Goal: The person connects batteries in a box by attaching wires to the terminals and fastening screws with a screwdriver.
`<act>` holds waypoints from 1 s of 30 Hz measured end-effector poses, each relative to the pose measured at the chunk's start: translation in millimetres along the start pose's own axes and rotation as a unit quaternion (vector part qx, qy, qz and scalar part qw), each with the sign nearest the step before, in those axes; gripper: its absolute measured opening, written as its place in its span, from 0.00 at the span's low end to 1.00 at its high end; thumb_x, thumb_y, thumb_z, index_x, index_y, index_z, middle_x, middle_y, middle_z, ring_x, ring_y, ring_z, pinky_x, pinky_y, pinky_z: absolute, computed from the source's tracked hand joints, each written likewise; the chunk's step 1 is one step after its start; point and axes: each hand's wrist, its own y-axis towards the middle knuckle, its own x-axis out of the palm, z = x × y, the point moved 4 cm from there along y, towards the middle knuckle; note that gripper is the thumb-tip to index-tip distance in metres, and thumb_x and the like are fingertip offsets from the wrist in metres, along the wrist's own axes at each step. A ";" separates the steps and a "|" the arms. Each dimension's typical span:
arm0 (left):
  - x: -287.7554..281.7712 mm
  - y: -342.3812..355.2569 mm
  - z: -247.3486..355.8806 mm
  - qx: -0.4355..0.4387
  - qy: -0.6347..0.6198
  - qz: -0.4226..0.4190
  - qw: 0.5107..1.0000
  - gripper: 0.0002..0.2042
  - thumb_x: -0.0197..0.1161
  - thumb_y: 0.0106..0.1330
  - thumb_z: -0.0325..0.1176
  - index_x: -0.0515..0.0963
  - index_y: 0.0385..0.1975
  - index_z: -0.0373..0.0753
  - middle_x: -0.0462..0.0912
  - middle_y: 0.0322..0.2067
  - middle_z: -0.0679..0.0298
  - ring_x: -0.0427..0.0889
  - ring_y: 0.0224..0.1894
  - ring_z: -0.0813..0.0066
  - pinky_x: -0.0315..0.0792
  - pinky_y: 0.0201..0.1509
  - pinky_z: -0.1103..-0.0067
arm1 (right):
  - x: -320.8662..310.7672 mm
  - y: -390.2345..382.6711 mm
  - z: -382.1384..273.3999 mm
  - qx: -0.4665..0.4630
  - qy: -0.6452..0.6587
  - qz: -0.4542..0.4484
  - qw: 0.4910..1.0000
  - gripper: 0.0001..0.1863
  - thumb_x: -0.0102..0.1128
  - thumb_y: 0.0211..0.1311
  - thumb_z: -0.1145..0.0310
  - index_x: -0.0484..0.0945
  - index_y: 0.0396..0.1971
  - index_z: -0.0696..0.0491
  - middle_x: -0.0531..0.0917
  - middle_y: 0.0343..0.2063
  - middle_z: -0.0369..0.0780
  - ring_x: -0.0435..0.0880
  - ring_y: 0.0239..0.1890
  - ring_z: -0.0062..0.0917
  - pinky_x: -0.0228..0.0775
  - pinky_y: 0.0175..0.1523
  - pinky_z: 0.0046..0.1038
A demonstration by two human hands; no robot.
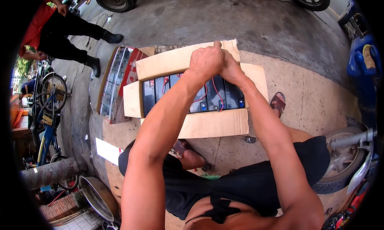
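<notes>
An open cardboard box (216, 124) stands in front of me with its flaps folded outward. Inside, several dark batteries (150, 100) sit side by side, with red and blue terminals on top. Thin red wires (218, 92) loop across them. My left hand (206, 61) is closed over the far side of the box, its thumb pointing up. Against it, my right hand (232, 70) is closed too, the fingers of both meeting near the far flap. Whatever they pinch is hidden behind the knuckles.
Left of the box lies a second carton (116, 84), red and white, with packed items. A person in black boots (94, 65) stands at the far left. Bicycles (52, 94) and a metal basin (98, 198) line the left; a motorcycle wheel (340, 158) is at my right.
</notes>
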 end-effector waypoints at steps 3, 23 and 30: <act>1.5 -2.4 -12.0 0.081 -0.041 0.083 0.992 0.12 0.51 0.63 0.37 0.74 0.38 0.35 0.80 0.32 0.47 0.80 0.36 0.48 0.72 0.42 0.62 | 3.5 1.8 2.6 0.006 0.099 -0.014 0.995 0.08 0.56 0.57 0.71 0.75 0.34 0.59 0.82 0.31 0.42 0.81 0.39 0.28 0.71 0.45 0.30; -0.6 -1.5 -4.4 0.093 0.028 0.024 0.995 0.13 0.50 0.64 0.40 0.74 0.36 0.35 0.82 0.32 0.50 0.81 0.38 0.54 0.72 0.44 0.63 | -6.4 3.6 -3.2 0.047 0.075 0.011 0.996 0.12 0.56 0.54 0.73 0.78 0.40 0.56 0.83 0.36 0.43 0.81 0.41 0.26 0.71 0.45 0.29; -8.3 -1.8 11.2 0.026 -0.006 0.003 1.000 0.11 0.52 0.63 0.37 0.73 0.33 0.35 0.82 0.29 0.48 0.81 0.34 0.50 0.72 0.40 0.62 | -13.6 10.9 16.6 0.068 -0.003 -0.015 0.998 0.14 0.57 0.54 0.73 0.76 0.43 0.54 0.82 0.36 0.43 0.79 0.42 0.26 0.71 0.47 0.28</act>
